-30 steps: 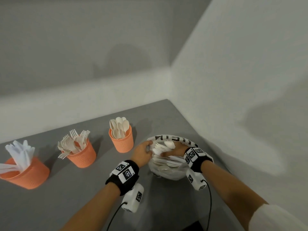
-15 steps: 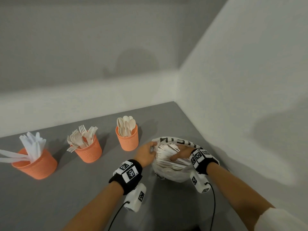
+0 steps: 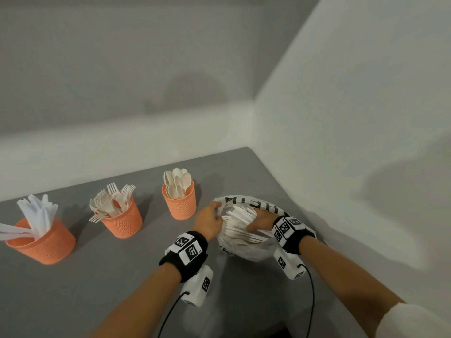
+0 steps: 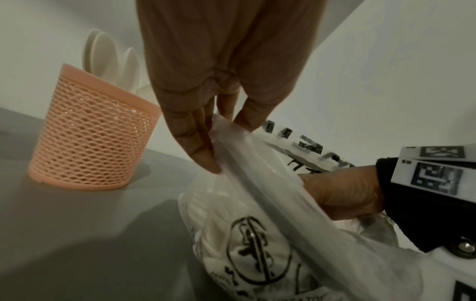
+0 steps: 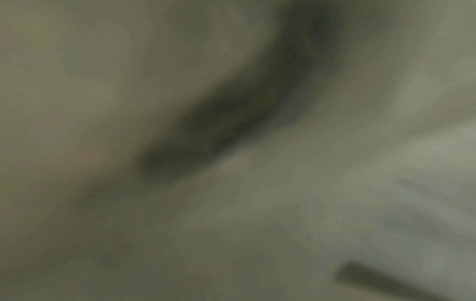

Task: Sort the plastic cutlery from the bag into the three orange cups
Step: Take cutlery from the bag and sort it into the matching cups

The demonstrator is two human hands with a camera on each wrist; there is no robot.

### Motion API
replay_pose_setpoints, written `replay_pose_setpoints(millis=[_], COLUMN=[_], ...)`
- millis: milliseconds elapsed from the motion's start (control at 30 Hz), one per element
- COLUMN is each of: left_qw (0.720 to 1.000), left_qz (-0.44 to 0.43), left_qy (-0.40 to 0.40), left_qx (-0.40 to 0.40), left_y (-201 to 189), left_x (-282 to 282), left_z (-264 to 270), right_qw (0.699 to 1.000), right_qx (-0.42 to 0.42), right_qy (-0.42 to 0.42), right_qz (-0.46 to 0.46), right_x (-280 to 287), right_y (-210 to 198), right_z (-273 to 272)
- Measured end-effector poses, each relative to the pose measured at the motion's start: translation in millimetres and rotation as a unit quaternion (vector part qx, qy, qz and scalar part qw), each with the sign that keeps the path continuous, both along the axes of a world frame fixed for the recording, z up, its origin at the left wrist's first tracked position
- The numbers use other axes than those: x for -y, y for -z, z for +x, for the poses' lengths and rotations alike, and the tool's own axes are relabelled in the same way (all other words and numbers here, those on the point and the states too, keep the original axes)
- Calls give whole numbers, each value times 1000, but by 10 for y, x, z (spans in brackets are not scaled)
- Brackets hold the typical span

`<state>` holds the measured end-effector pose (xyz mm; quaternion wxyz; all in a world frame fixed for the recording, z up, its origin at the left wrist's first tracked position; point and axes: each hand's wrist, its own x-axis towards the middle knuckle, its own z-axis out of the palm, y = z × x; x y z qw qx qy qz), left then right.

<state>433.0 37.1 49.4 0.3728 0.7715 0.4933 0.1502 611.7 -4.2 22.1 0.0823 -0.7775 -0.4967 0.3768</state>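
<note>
Three orange mesh cups stand in a row on the grey table: knives (image 3: 41, 242) at the left, forks (image 3: 122, 220) in the middle, spoons (image 3: 179, 201) (image 4: 90, 130) at the right. Right of the spoon cup lies the white printed plastic bag (image 3: 244, 247) (image 4: 257, 234) with a bundle of white cutlery (image 3: 238, 218) in its open mouth. My left hand (image 3: 210, 220) (image 4: 216, 130) pinches the bag's near rim. My right hand (image 3: 261, 222) (image 4: 342, 195) reaches into the bag onto the cutlery; its fingers are hidden. The right wrist view is only a dark blur.
White walls (image 3: 341, 118) meet in a corner just behind and to the right of the bag. One knife (image 3: 12, 230) juts sideways out of the left cup. Bare grey tabletop (image 3: 97, 289) lies in front of the cups.
Both hands have stayed at the bag. The right hand has shifted a little among the cutlery, and a spoon bowl seen at the bag's mouth a second ago no longer shows.
</note>
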Motion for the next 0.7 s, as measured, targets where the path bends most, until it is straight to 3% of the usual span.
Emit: replay_pose_setpoints(millis=[367,700], left_qw=[1000,1000], left_qz=[-3,-21], left_qy=[-13,17], left_qx=[11,-6], left_y=[1,-64], left_x=[-8,25], left_z=[80,62], right_qw=[995,992], right_qx=[20,-23], right_qy=[-76,-65], right_qz=[63,107], right_x=[175,203], right_y=[-157,-187], right_z=[-69,-60])
